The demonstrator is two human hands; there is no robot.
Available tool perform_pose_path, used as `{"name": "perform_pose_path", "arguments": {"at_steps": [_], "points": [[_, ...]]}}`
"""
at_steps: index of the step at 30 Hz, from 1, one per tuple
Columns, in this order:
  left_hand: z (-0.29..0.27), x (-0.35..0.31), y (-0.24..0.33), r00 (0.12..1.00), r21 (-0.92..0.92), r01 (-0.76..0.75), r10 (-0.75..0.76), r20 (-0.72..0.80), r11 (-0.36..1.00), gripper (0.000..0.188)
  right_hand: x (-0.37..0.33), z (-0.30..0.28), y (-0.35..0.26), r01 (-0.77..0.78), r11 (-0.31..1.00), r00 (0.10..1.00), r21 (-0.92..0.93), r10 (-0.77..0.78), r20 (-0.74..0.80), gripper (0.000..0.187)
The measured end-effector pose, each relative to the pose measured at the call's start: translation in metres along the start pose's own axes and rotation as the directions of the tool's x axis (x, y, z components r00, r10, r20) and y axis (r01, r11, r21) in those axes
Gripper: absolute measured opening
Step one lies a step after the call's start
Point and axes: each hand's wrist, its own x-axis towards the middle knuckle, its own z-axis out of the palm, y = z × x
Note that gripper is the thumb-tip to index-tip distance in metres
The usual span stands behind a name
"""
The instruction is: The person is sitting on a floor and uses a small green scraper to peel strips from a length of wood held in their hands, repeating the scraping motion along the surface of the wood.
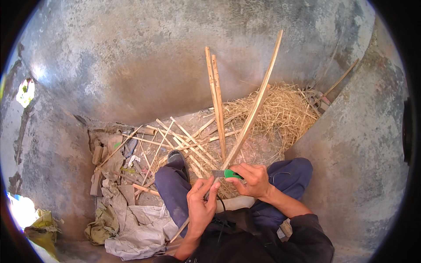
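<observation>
In my right hand is a green-handled utility knife, its fingers closed round the handle. The grey blade points left and lies across a long pale split strip of wood or bamboo. My left hand is closed on that strip just below the blade, its fingertips close to the metal. From my hands the strip slants up to the far right, and a thin end shows below beside my left forearm. Two more strips stand upright beyond my hands, to the left of the long one.
Shavings are heaped at the far right against a curved grey wall. Several loose sticks lie crossed on the floor ahead. Pale sacking spreads at my left, near wood offcuts. Another wall rises close on my right.
</observation>
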Motion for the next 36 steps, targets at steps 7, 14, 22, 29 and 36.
{"name": "perform_pose_path", "arguments": {"at_steps": [7,14,22,29,36], "points": [[-0.001,-0.005,-0.004,0.999,-0.014,0.002,-0.003,-0.033,1.000,0.026,0.007,-0.011,0.003,0.014,0.998,0.997,-0.069,-0.009,0.079,0.030],[-0.007,-0.005,-0.004,0.999,0.020,0.034,-0.034,-0.008,0.999,0.024,0.009,-0.007,0.013,0.003,0.996,0.999,-0.087,0.002,0.051,0.030],[-0.021,-0.011,-0.007,0.998,0.058,0.057,-0.057,0.008,0.997,0.024,0.019,-0.021,0.035,-0.050,0.981,0.997,-0.189,0.037,-0.072,0.027],[-0.029,-0.022,-0.019,0.991,0.032,0.109,-0.111,0.077,0.993,0.026,0.033,-0.039,0.040,-0.066,0.976,0.996,-0.208,0.053,-0.065,0.027],[-0.040,0.002,-0.011,0.923,0.105,0.163,-0.189,0.335,0.981,0.037,0.027,-0.038,0.036,-0.043,0.980,0.998,-0.197,0.032,-0.058,0.026]]}}
